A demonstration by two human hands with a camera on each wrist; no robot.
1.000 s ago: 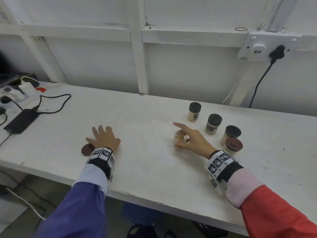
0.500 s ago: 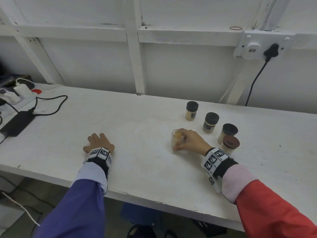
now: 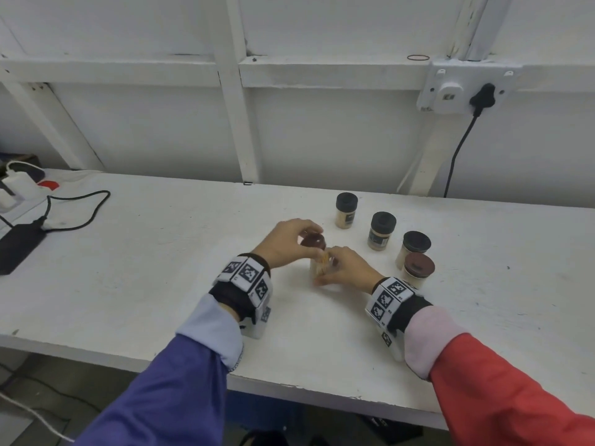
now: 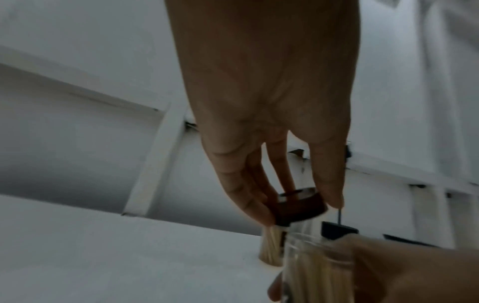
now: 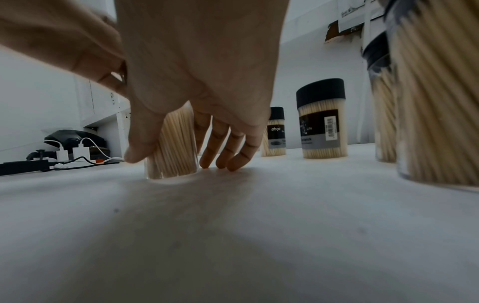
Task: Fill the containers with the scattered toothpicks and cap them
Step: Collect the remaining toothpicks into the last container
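Left hand (image 3: 285, 243) pinches the brown cap (image 3: 312, 241) by its rim, just over the container (image 3: 318, 268) — lined up to seat. Right hand (image 3: 346, 268) curls round the container, steadying it on the table (image 3: 161, 284).

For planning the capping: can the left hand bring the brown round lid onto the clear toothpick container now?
Probably yes: left hand pinches the brown round lid just above the clear toothpick container, which right hand steadies.

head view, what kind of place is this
Probably a plain workshop or utility room: a long white-painted bench against a white boarded wall, a wall socket with a black plug, and chargers at the left end.
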